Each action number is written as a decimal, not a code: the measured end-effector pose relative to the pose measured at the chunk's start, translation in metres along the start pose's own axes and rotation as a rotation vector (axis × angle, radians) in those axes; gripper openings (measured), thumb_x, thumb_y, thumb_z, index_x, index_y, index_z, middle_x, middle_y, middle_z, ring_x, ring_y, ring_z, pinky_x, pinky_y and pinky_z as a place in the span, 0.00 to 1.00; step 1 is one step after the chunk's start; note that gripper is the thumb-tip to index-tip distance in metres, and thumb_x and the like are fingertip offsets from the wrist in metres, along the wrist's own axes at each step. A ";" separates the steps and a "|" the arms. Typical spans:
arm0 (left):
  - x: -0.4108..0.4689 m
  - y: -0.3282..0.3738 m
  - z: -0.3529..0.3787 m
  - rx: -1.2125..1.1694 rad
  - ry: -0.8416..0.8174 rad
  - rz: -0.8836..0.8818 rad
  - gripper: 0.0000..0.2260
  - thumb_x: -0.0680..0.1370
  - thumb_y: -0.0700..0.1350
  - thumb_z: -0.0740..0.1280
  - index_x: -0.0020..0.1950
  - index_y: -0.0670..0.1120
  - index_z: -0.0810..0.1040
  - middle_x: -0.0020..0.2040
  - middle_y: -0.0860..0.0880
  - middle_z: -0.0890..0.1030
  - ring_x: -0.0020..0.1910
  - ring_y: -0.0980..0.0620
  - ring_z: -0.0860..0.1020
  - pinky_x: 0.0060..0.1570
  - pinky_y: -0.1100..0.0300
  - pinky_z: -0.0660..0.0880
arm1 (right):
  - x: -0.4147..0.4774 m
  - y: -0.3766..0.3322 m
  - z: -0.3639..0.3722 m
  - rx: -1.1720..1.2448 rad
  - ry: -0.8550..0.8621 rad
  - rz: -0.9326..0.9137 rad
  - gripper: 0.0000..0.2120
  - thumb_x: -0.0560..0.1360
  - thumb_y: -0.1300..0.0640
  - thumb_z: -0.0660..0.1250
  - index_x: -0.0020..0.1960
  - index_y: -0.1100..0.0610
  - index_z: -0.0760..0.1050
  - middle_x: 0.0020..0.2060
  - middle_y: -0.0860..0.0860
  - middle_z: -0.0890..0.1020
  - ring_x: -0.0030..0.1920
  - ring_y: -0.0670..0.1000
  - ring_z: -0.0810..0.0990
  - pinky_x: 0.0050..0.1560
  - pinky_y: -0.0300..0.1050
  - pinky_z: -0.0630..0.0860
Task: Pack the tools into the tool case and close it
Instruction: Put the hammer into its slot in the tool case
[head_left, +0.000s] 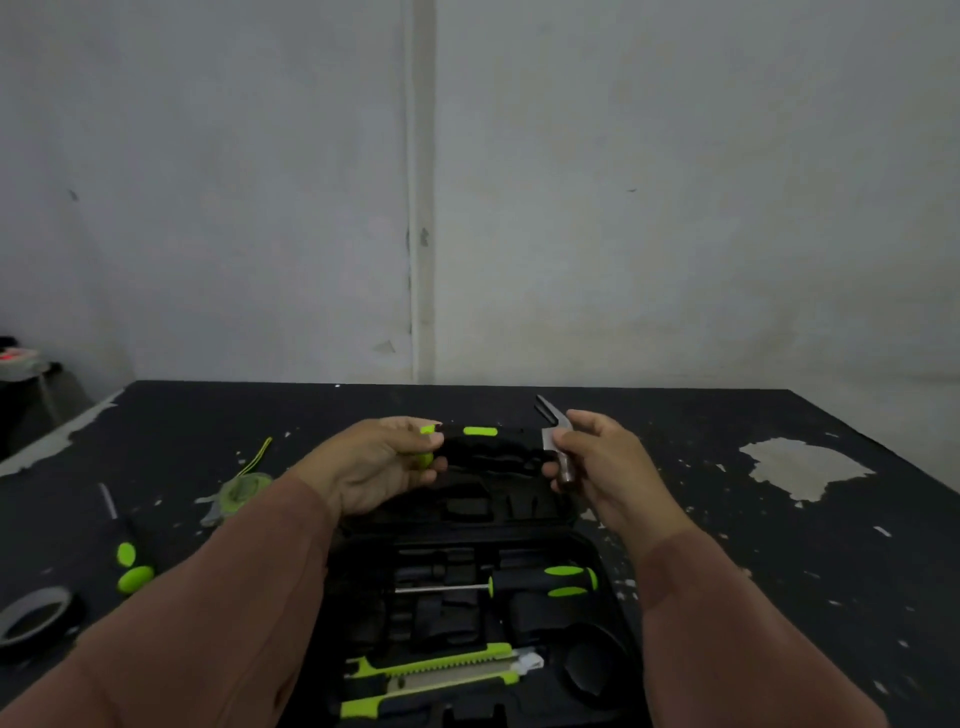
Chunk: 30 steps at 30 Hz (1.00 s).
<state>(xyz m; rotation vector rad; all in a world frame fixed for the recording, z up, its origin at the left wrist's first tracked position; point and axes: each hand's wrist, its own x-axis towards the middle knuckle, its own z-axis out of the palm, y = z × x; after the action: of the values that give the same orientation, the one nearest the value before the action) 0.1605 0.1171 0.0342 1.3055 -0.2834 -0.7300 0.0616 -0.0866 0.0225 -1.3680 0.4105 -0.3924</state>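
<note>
Hovering over the far half of the open case (467, 538), a hammer (493, 452) is held level, its length running left to right. Its handle is black and ribbed, with lime-green insets along the top and at the butt; its head is bare steel, the forked claw turned up and away, the striking face turned down. The butt end is gripped by the left hand (374, 462), fingers curled round it and the thumb laid on top. The steel head is pinched by the right hand (602, 457) between thumb and curled fingers. Both arms are covered by brown sleeves.

The case is black and moulded, and is set on a dark, chipped table (727, 519). In its near half a screwdriver (545, 582) with a green-and-black handle is seated, shaft pointing left, and nearer still a green knife (441, 667) is laid. To the left on the table, well apart from the case, a second screwdriver (130, 561) and a tape roll (36, 613) are seen.
</note>
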 end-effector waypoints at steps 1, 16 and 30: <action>0.005 -0.002 -0.002 -0.026 0.019 0.014 0.06 0.75 0.31 0.62 0.46 0.40 0.76 0.38 0.44 0.78 0.35 0.50 0.80 0.32 0.63 0.79 | 0.003 0.001 0.000 0.002 0.022 -0.004 0.15 0.75 0.66 0.62 0.59 0.56 0.68 0.45 0.57 0.79 0.29 0.53 0.76 0.28 0.44 0.73; 0.072 -0.032 -0.020 0.436 0.326 0.240 0.05 0.72 0.34 0.69 0.45 0.41 0.76 0.43 0.41 0.79 0.41 0.46 0.78 0.46 0.52 0.79 | 0.036 0.041 -0.004 -0.601 0.217 -0.240 0.05 0.70 0.57 0.70 0.45 0.50 0.76 0.36 0.47 0.80 0.39 0.47 0.78 0.36 0.32 0.68; 0.076 -0.045 -0.030 0.878 0.319 0.259 0.16 0.71 0.38 0.71 0.59 0.47 0.79 0.45 0.49 0.81 0.41 0.55 0.76 0.46 0.64 0.68 | 0.037 0.049 0.001 -0.802 0.184 -0.312 0.05 0.72 0.57 0.66 0.48 0.54 0.76 0.44 0.50 0.80 0.45 0.51 0.78 0.45 0.42 0.70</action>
<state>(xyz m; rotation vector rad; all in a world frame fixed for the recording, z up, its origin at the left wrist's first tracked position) 0.2197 0.0886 -0.0318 2.1333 -0.5335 -0.1425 0.0952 -0.0965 -0.0273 -2.2002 0.5356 -0.6531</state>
